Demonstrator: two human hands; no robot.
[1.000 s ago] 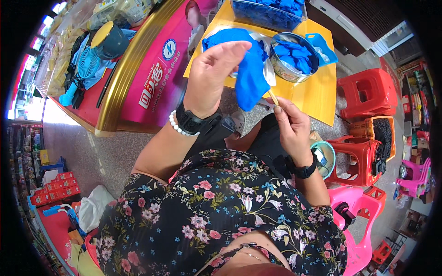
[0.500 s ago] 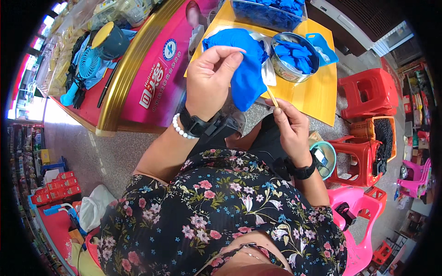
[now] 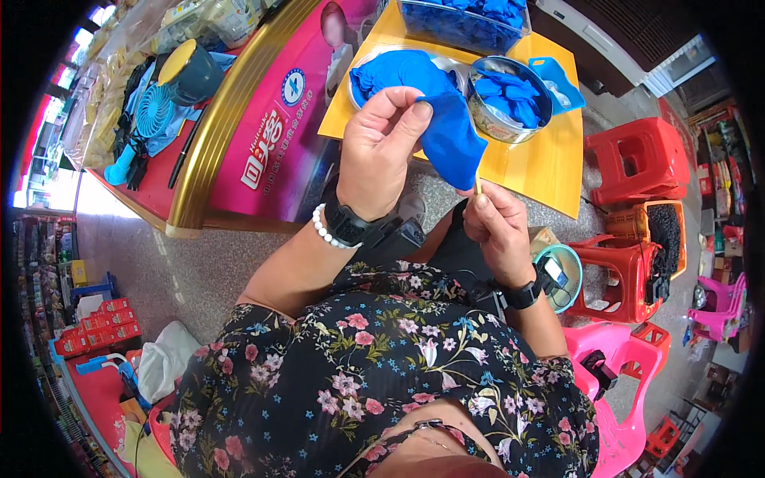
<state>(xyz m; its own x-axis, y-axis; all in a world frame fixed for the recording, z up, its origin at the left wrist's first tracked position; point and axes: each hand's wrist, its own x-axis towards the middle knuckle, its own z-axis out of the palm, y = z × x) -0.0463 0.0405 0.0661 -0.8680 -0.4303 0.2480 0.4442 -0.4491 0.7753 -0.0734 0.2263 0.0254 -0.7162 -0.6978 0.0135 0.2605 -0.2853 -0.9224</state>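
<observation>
While hanging from the left hand (image 3: pixel 381 151), blue cloth (image 3: pixel 452 131) points down.

Single view only: head-worn fisheye, left one of the side-by-side pair, looking steeply down over the wearer's chest. Upright, not mirrored, picture left = person's left. Close range: floral blouse (image 3: pixel 374 374) fills the lower half, left hand (image 3: pixel 382 151) and right hand (image 3: pixel 498 227) sit near centre, forearms coming up from the bottom edge. Farther up the frame: yellow tabletop (image 3: pixel 542 163), pink-and-gold counter (image 3: pixel 263 135). Right rim catches red stools (image 3: pixel 637 159) and floor. Heavy barrel distortion, straight edges bow toward the black circular border. No second view, so no overlap to report
</observation>
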